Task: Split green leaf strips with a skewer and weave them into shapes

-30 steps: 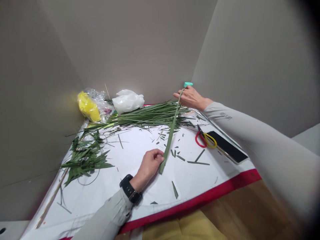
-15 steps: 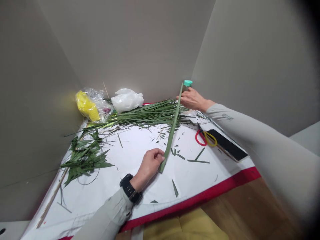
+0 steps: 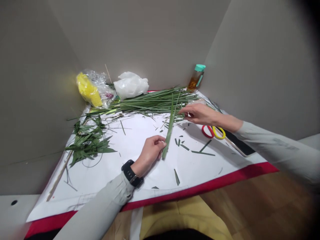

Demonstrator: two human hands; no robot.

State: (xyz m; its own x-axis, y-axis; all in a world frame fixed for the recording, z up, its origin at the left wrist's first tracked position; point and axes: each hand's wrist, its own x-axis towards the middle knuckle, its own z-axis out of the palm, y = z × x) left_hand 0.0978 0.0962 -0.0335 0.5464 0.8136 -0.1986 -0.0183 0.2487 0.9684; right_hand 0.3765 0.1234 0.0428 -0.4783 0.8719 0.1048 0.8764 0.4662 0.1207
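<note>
A long green leaf strip (image 3: 169, 133) is in the left hand (image 3: 148, 152), its near end pinched between thumb and forefinger. The right hand (image 3: 200, 114), a moment ago at the strip's far tip, is now drawn back toward the body, just right of the strip, fingers curled; whether they grasp anything I cannot tell. The far end now shows two narrow points, perhaps a split, so the left pinch seems to be what steadies the strip.

Counting outward: one pair of scissors (image 3: 213, 132) lies on the right hand's near side, partly over one phone (image 3: 240, 144). Two longer scraps (image 3: 203, 153) touch to the right of the left fingers, with smaller bits too many to count between the hands. Beyond the fingers lies one pile of long leaves (image 3: 150, 102), its blades uncountable; behind it are one bottle (image 3: 195, 81) and one white bag (image 3: 131, 86). Left of the left fingers is one leafy bunch (image 3: 91, 145).
</note>
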